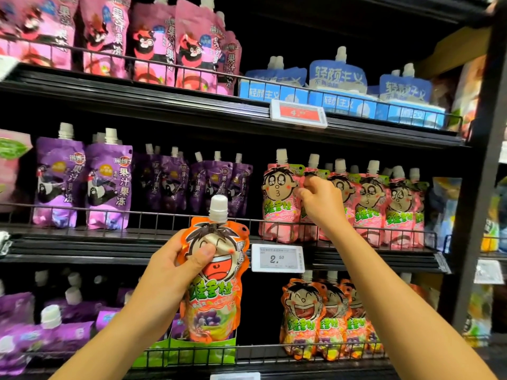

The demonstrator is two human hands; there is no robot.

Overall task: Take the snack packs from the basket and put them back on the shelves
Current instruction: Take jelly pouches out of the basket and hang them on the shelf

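Shelves (192, 242) behind — left hand (175, 267) grips orange pouch (216, 283); right hand (319, 201) pinches pink pouch (308, 215).

The pink pouch (308, 198) pinched by the right hand (319, 202) is mostly hidden behind that hand. The small print on the price tag (277, 257) just right of the left hand's (175, 267) grip cannot be read. The pink pouches (38, 26) far up-left of it are blurred and cut by the edge.
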